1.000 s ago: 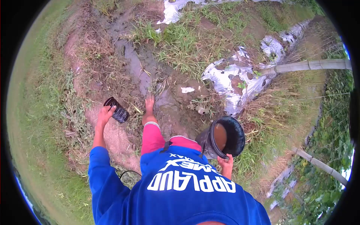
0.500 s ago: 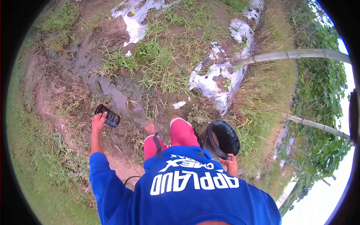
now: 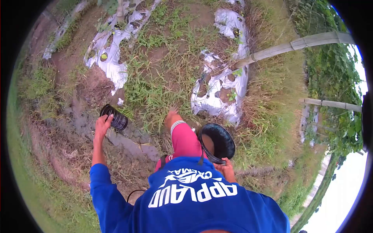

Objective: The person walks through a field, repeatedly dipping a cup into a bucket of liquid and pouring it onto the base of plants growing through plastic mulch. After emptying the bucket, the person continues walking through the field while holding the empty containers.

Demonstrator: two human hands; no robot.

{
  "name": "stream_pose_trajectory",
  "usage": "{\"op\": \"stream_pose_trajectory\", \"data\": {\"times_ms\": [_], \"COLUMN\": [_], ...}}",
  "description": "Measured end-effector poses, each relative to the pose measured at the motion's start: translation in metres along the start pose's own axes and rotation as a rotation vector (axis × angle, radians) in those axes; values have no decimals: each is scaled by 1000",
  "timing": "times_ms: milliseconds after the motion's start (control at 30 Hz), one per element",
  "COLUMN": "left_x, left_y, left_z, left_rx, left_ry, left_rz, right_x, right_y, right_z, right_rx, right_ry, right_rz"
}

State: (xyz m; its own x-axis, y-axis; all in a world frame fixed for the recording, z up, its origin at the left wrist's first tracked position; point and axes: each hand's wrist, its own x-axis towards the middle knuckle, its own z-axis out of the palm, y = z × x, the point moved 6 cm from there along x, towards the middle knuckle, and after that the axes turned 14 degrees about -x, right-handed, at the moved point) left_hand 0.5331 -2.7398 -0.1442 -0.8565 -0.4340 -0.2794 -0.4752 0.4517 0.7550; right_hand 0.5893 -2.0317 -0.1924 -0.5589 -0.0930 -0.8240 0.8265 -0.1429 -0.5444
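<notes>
My left hand (image 3: pixel 102 126) is closed around the rim of a small black ribbed container (image 3: pixel 119 121), held out to the left above muddy ground. On the other side, my right hand (image 3: pixel 226 170) grips the near rim of a larger black bucket (image 3: pixel 226 142). The bucket hangs tilted beside my right leg, and something brown (image 3: pixel 208 144) shows inside it. One leg in pink trousers (image 3: pixel 185 139) is stretched forward, its bare foot among the grass.
Torn silver plastic sheeting (image 3: pixel 223 97) with holes covers a soil bed ahead, and another strip (image 3: pixel 112 66) lies ahead left. Bamboo poles (image 3: pixel 295 44) slant in from the right by leafy vines (image 3: pixel 330 77). A wet muddy furrow (image 3: pixel 134 145) runs at left.
I have stepped forward; one leg now reaches onto the grass and the plastic-covered beds are nearer. Both hands keep their containers, and the bucket has shifted a little left in view.
</notes>
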Motion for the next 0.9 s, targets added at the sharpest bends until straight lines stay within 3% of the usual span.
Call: {"op": "stream_pose_trajectory", "data": {"times_ms": [67,100,133,200,367,467,533,733,800,867,900], "left_x": [38,57,73,103,139,157,169,223,236,250,255], "left_y": [27,39,55,98,235,299,333,334,300,272,258], "left_z": [3,9,16,31,71,102,119,187,214,223,223], "left_rx": [-28,-52,-63,-69,-133,-165,-161,-279,-585,-678,-696], "left_ry": [20,27,9,-31,-136,-172,-260,-383,-670,-693,-683], "left_rz": [-12,7,18,38,211,414,420,385,-129,-220,-318], "right_x": [33,64,87,119,150,169,176,183,181,189,187], "right_y": [-29,-26,-35,-42,-130,-179,-213,-302,-324,-340,-349], "right_z": [18,20,19,28,101,143,169,250,281,308,333], "right_rx": [-32,331,342,598,565,456,396,-64,-89,-315,-315], "right_ry": [187,262,257,252,303,216,186,57,49,140,64], "right_rz": [9,231,234,468,345,281,206,104,55,42,19]}}
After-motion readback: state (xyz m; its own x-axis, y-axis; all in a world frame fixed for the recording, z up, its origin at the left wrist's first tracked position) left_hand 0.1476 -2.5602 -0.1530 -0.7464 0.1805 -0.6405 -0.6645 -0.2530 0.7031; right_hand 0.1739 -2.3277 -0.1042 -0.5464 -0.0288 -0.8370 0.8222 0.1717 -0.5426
